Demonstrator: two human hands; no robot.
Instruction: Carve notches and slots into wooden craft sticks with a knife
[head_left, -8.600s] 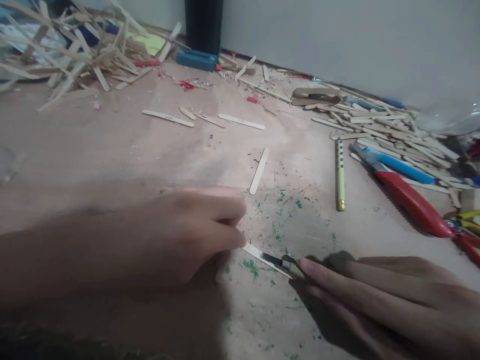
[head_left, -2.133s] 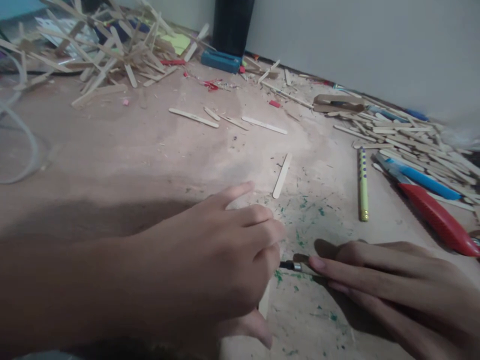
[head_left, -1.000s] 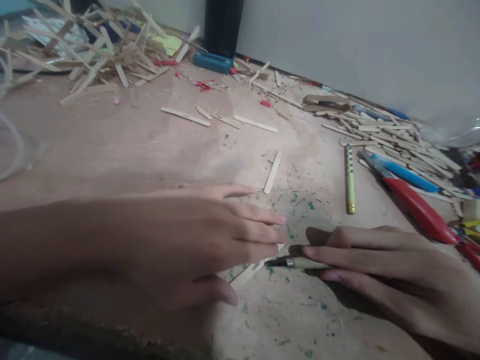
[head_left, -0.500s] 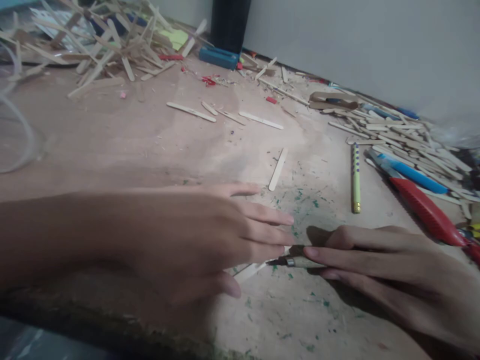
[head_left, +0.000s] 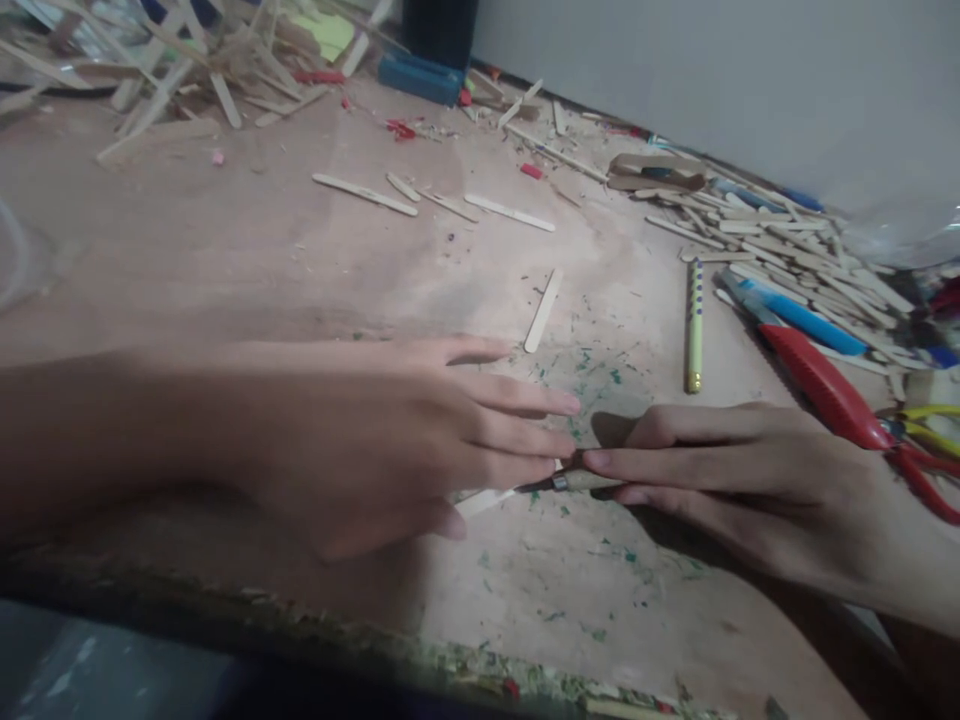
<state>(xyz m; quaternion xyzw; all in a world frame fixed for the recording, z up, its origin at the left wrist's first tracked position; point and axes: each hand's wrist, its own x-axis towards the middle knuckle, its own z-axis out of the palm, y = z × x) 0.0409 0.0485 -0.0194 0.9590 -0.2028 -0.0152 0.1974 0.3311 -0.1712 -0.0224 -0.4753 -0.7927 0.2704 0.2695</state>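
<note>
My left hand [head_left: 420, 430] lies palm down on the table, fingers stretched out and spread, pressing on a wooden craft stick [head_left: 484, 500]. Part of that stick is hidden under its fingers; the thumb rests by the near end. A small craft knife [head_left: 581, 481] with a pale handle, metal collar and dark pointed blade is pinched in my right hand [head_left: 720, 480]. Its tip touches or nearly touches the stick, just beside my left index finger. Another craft stick [head_left: 544, 310] lies beyond the left fingertips.
Right of centre lie a green dotted pencil [head_left: 695, 325], a blue cutter [head_left: 806, 318] and red-handled pliers [head_left: 825, 385], beside a heap of craft sticks [head_left: 810, 250]. A stick structure [head_left: 187, 70] stands far left. Green shavings dot the wooden table [head_left: 247, 250], whose near edge is rough.
The whole view has shifted, so everything sits slightly higher and more of the table's near edge shows. Both hands keep nearly the same pose around the stick.
</note>
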